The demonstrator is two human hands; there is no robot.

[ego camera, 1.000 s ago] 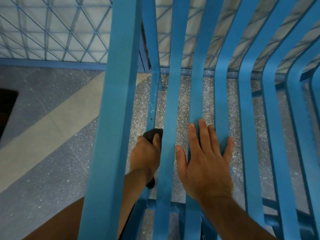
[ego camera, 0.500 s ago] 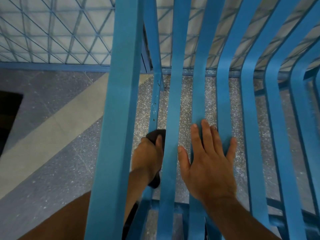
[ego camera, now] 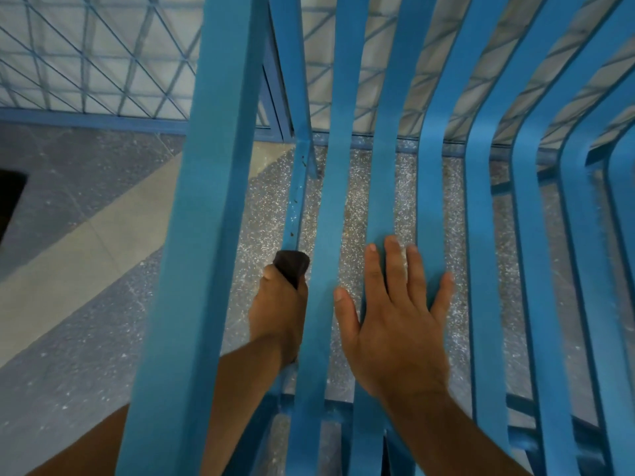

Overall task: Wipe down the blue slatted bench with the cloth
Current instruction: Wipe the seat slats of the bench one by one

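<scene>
The blue slatted bench [ego camera: 484, 235] fills the view, its long slats running away from me and curving up at the far right. My left hand [ego camera: 280, 314] reaches below the wide left slat [ego camera: 206, 235] and is shut on a dark brown cloth [ego camera: 291, 266], pressed against a thin lower frame bar [ego camera: 296, 201]. Only the cloth's tip shows past my fingers. My right hand [ego camera: 395, 321] lies flat on top of the slats, fingers spread, holding nothing.
Speckled grey floor [ego camera: 354, 207] shows through the gaps, with a pale diagonal stripe [ego camera: 86, 262] at left. A blue mesh fence [ego camera: 86, 56] runs along the back. A dark opening [ego camera: 10, 197] sits at the left edge.
My left hand with the cloth has slid slightly farther along the lower bar. My right hand has stayed flat on the slats, shifting forward a little.
</scene>
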